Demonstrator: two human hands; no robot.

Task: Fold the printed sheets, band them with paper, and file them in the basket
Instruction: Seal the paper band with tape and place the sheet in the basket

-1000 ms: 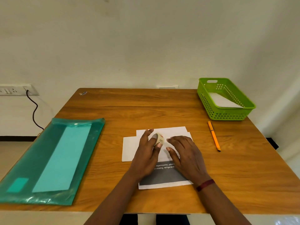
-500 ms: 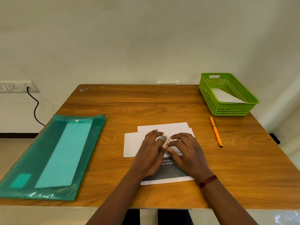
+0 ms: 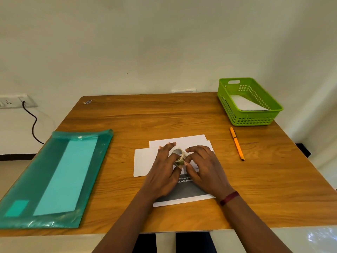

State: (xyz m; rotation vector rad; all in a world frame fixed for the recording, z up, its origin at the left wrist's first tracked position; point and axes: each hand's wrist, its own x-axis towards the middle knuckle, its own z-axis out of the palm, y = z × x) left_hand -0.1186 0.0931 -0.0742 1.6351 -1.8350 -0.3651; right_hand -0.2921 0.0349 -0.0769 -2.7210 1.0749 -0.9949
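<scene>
Under both sets of fingers, the table (image 3: 164, 115) carries the printed sheets (image 3: 144, 161), overlapped and flat, not banded yet. The green basket (image 3: 255, 121) sits well beyond the right fingers, with white paper inside. The left hand (image 3: 162, 172) grips the tape roll (image 3: 179, 155), one finger through its core. The right hand (image 3: 204, 167) is curled, fingertips pinching the roll's near rim; cannot tell if the tape end is lifted. Likely step: freeing the end. Steady the roll with the left hand, get a nail under the end, pull a short strip, keep the sheets squared.

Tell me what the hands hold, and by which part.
A small tape roll: the left hand grips its ring, and the right hand pinches its outer rim.
</scene>
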